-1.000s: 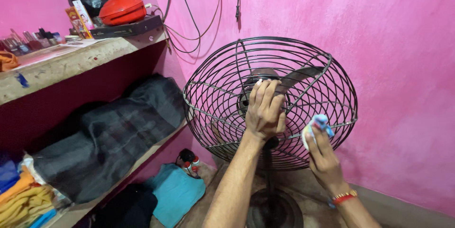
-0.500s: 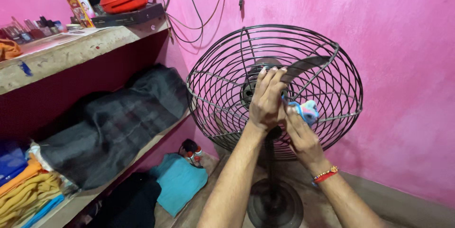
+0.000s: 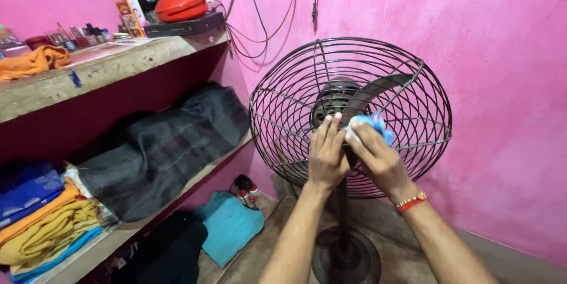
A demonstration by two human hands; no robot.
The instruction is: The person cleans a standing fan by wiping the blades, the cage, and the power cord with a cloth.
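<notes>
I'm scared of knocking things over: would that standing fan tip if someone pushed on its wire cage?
Probably it would rock rather than fall: the pedestal fan stands on a wide round base. Still, the big wire cage sits high on a thin pole, so it looks top-heavy. The thin wires might flex slightly under the left hand.

From my feed the room is evenly and softly lit, with the pink wall (image 3: 490, 54) bright and saturated, tinting everything warm. Light seems to come from behind and above me; no hard glare anywhere. The lower shelf (image 3: 147, 213) recess falls into deep shadow, and the dark bundle (image 3: 165, 148) there loses detail. The fan guard (image 3: 354, 113) wires read sharp. My forearms at the bottom edge look stretched by wide-angle distortion, and the shelf lines bow slightly.
</notes>
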